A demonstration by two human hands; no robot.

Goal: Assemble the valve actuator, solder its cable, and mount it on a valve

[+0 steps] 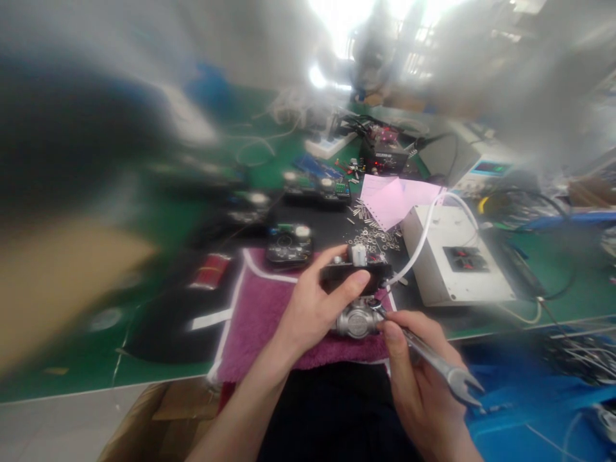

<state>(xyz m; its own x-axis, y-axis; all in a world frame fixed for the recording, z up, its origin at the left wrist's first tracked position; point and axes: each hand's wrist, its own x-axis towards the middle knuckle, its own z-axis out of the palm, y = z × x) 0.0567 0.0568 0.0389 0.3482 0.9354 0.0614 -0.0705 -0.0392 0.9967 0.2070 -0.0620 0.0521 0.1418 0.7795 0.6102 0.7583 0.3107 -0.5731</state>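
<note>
My left hand [312, 305] grips a black device housing [353, 277] with its thumb on the near side and fingers round the far side. Below the housing, on the side facing me, sits a round silver metal body [359, 322], like a valve. A white tube runs from the housing's right side. In my right hand [423, 375] is a combination wrench [436, 360]. Its ring end meets the joint between housing and metal body; the open jaw points down to the right. A purple towel [255, 321] lies beneath the device.
An open black unit with a circuit board [290, 244] stands behind the towel. Loose nuts and pins [370, 234] lie scattered near pink paper sheets [389, 199]. To the right is a white box [452, 263] with a black panel. A red bundle [210, 271] rests at left.
</note>
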